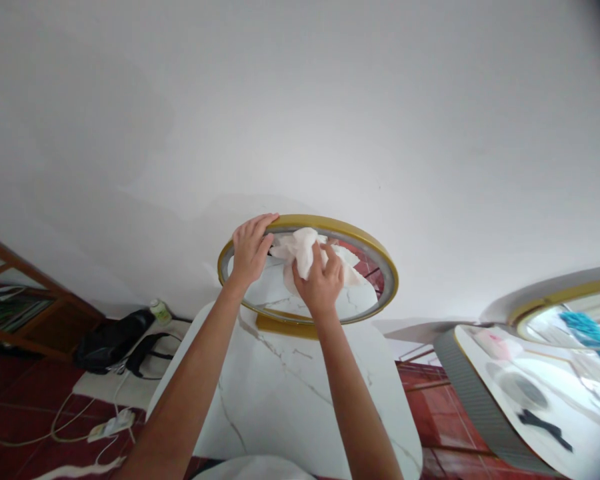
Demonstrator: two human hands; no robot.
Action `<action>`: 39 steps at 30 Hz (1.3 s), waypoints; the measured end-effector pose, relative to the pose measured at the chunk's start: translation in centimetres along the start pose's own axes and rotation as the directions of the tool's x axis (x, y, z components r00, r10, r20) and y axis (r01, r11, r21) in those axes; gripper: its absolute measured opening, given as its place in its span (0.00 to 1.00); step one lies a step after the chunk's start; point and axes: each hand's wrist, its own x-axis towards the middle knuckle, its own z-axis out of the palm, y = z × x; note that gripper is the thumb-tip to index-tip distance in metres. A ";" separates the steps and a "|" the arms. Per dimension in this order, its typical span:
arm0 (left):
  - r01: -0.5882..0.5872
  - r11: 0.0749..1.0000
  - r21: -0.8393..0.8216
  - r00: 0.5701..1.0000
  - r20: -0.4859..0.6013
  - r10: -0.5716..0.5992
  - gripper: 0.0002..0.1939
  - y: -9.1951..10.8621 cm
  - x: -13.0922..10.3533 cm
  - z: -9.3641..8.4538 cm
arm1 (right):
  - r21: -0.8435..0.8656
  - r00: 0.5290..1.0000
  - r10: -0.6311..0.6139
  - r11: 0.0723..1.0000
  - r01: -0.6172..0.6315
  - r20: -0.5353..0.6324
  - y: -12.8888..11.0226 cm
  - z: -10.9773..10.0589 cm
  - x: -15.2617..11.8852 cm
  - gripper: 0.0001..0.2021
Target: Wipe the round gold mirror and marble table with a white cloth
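Observation:
A round mirror (265, 287) in a gold frame stands on a white marble-patterned tabletop (280, 393), close to the wall. My left hand (251, 250) rests over the upper left of its rim, fingers over the top edge and thumb apart on the near side. With bent fingers, my right hand (323, 280) presses a crumpled white tissue (305, 250) against the glass. The tissue and its reflection overlap, so its full outline is hard to make out.
A second table (500, 393) with a gold-framed mirror (545, 300) stands at the right, a black strap (545, 430) on it. On the left are a wooden shelf (35, 300), a black bag (113, 340), a bottle (160, 311) and a power strip (113, 425) with cords on the red floor.

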 end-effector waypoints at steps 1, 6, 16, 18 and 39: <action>0.003 1.000 -0.002 1.000 0.000 -0.003 0.21 0.0 0.0 0.0 | -0.005 0.999 0.024 1.000 -0.024 -0.031 0.9 -0.3 0.1 0.27; -0.001 1.000 -0.007 1.000 -0.001 0.001 0.22 -0.1 0.1 0.0 | -0.052 0.975 0.162 0.984 -0.172 -0.152 5.4 -1.7 -0.4 0.27; 0.004 1.000 0.015 1.000 0.002 -0.004 0.23 0.0 0.0 0.1 | 0.052 0.870 0.437 0.898 -0.438 -0.229 10.1 -2.5 -3.9 0.27; -0.007 1.000 -0.005 1.000 0.008 0.007 0.23 -0.1 0.0 -0.1 | 0.096 0.851 0.470 0.882 -0.461 -0.233 9.9 -2.6 -4.1 0.30; 0.490 0.652 -0.578 0.820 0.052 -0.570 0.29 -14.0 -12.0 2.7 | 0.016 0.972 0.088 0.996 -0.087 -0.220 4.0 -1.5 -1.5 0.33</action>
